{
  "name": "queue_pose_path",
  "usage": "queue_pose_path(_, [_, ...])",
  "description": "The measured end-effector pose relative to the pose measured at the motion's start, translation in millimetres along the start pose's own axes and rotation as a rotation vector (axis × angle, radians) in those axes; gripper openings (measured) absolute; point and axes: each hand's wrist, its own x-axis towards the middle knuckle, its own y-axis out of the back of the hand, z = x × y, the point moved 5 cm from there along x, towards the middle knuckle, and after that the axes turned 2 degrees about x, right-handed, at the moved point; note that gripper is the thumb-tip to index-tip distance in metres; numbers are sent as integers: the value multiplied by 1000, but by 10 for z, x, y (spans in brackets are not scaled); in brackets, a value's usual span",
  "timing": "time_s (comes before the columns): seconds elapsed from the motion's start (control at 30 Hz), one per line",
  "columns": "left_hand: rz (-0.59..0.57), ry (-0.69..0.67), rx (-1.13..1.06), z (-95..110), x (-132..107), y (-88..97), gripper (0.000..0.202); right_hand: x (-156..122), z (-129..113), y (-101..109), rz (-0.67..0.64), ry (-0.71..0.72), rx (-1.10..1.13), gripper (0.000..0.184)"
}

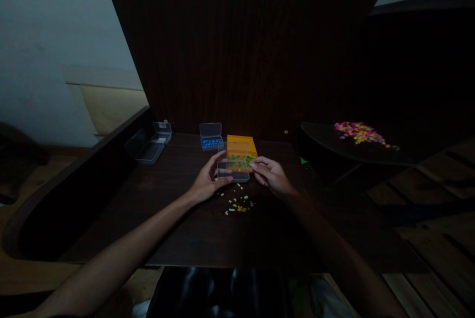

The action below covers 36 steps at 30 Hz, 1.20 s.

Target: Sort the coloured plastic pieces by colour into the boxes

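Observation:
My left hand (208,179) grips a small clear plastic box (233,177) by its left side, thumb along the front edge; its lid stands raised. At the box's right side, my right hand (272,174) has thumb and fingers pinched together; what they hold, if anything, I cannot make out. Right behind the clear box is an orange tray (240,139) with green pieces (243,159) showing in it. Below my hands, small pale pieces (232,209) and a cluster of yellow pieces (243,208) lie loose on the dark desk (178,239).
An open clear box with blue pieces (211,143) stands behind my left hand. Farther left are two more open clear boxes (150,152) (162,132). Colourful pieces (361,132) are heaped on a dark shelf (322,135) at right. A raised side panel (74,179) borders the desk's left.

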Motion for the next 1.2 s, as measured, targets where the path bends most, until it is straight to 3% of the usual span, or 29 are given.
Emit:
queue_pose_path(0.2, [-26, 2, 8, -10, -13, -22, 78, 4, -47, 3, 30, 107, -280, 32])
queue_pose_path(0.47, [-71, 14, -17, -13, -48, -102, 77, -13, -25, -17, -29, 225, -775, 20])
queue_pose_path(0.63, [-96, 25, -42, 24, -71, -145, 75, -15, -49, -57, -1, 222, -950, 15])
queue_pose_path(0.97, [-93, 18, -35, 13, -59, -126, 77, -40, -67, -51, 0, 237, -929, 20])
queue_pose_path(1.2, [11, 31, 17, 17, -26, -37, 75, -69, -155, 50, 184, 339, -828, 25])
